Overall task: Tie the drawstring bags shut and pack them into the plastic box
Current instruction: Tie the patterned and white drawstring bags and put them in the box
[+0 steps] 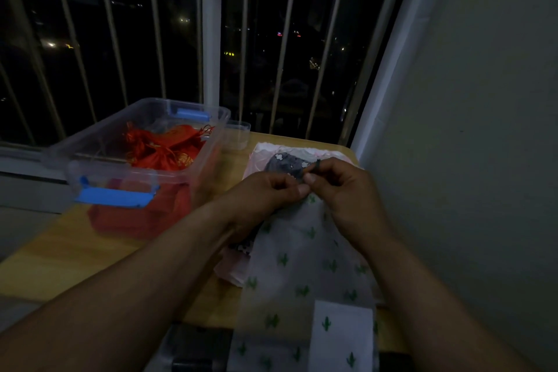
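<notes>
A small grey drawstring bag [285, 164] with white cloud prints is held above the table's right half. My left hand [265, 190] and my right hand [338, 187] meet at its near edge, and both pinch its dark drawstring between thumb and fingers. A clear plastic box [90, 157] with blue latches stands at the left, with several red drawstring bags [169, 148] inside. White bags with green cactus prints [302, 266] lie under my hands, over pink ones [232, 269].
The wooden table [72, 238] stands against a barred window [211, 39], dark outside. A grey wall [468, 130] runs along the right edge. The box's clear lid [238, 134] lies behind the box. A dark object [199, 347] sits at the table's near edge.
</notes>
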